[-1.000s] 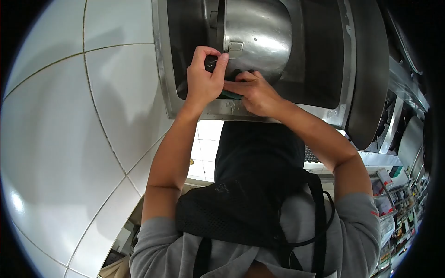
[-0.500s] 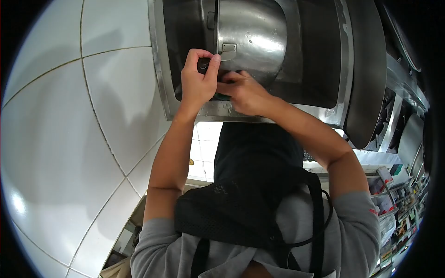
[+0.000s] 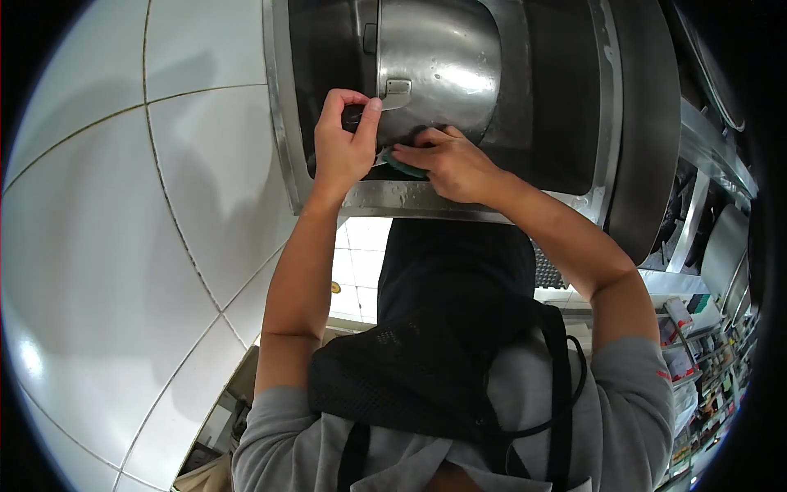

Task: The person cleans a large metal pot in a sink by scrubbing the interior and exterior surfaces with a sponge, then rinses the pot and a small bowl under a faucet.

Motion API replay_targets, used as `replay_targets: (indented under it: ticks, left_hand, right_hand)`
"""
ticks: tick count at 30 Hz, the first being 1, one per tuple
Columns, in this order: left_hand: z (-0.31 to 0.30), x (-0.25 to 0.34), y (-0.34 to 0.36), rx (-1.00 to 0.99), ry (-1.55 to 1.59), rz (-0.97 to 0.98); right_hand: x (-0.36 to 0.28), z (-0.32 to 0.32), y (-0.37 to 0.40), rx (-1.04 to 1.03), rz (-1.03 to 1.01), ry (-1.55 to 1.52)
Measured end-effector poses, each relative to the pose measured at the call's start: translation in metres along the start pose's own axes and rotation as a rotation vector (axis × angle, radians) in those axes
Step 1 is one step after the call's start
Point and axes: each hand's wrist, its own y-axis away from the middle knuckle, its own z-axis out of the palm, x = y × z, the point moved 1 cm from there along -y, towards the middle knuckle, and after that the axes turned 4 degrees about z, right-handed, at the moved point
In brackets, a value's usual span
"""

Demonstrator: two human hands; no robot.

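Note:
A large stainless steel pot [image 3: 447,66] lies on its side in the metal sink, its rim facing left. My left hand [image 3: 346,143] is closed around the pot's dark handle [image 3: 352,117], near the metal bracket [image 3: 398,87] on its wall. In my right hand [image 3: 455,168] is a dark green scouring pad [image 3: 403,166], pressed under the fingers at the lower side of the pot near its rim. Part of the pad and the pot's inside are hidden from view.
The sink's wet front edge [image 3: 426,197] runs below my hands. White wall tiles [image 3: 213,164] close in on the left. To the right stand a dark curved metal panel [image 3: 648,131] and shelves with assorted goods [image 3: 689,353].
My right hand has slid slightly right with the scouring pad, which now shows more. The pot and my left hand have shifted a little left.

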Motion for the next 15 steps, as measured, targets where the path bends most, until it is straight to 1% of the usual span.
replay_targets:
  ticks: [2,4,5,8,10,11,12,14,15]
  left_hand:
    - [0.001,-0.004,-0.003,0.009,0.015,-0.012]
    - [0.000,0.001,-0.006,0.008,0.016,0.026]
    - [-0.001,0.001,-0.007,0.005,0.016,0.029]
    - [0.000,0.003,-0.007,-0.028,0.039,-0.008]
    - [0.002,0.004,-0.005,-0.007,0.034,-0.016]
    - [0.003,0.005,-0.006,-0.006,0.038,-0.015]
    - [0.003,0.006,-0.008,-0.009,0.046,-0.020]
    - [0.001,0.009,-0.011,0.003,0.055,-0.031]
    - [0.000,0.009,-0.014,-0.021,0.071,-0.059]
  right_hand:
    - [0.001,0.006,0.001,0.014,0.000,-0.004]
    - [-0.014,0.009,-0.013,0.101,-0.037,-0.002]
    - [-0.015,0.012,-0.016,0.104,-0.034,-0.003]
    - [-0.011,0.013,-0.014,0.056,-0.018,-0.011]
    - [0.001,-0.009,0.004,0.003,-0.002,0.050]
    - [0.005,-0.020,0.014,-0.106,0.140,0.009]
    - [0.013,-0.025,0.025,-0.108,0.141,0.014]
    - [0.034,-0.029,0.047,-0.074,0.280,-0.188]
    - [0.049,-0.025,0.056,0.065,0.281,-0.356]
